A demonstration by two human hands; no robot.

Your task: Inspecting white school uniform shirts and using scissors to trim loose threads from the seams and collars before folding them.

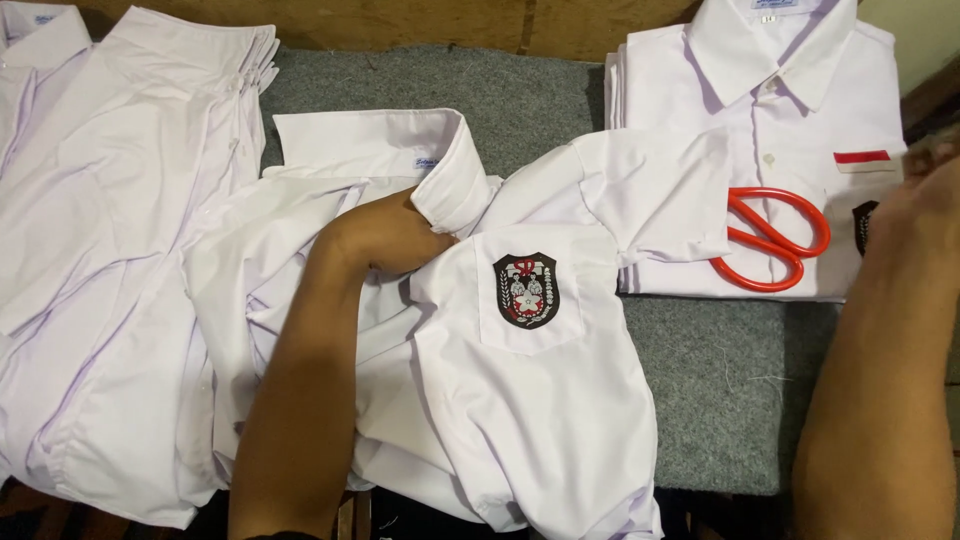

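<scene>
Both hands matter: my left hand (pixel 385 235), tucked under the collar of the loose shirt (pixel 520 400) mid-bench, grip hidden, should pull it flat, while my blurred right hand (pixel 915 215) hovers by the red scissors (pixel 775 240)

Left hand (pixel 385 235) fingers hidden under shirt (pixel 520 400); right hand (pixel 915 215) blurred.
</scene>
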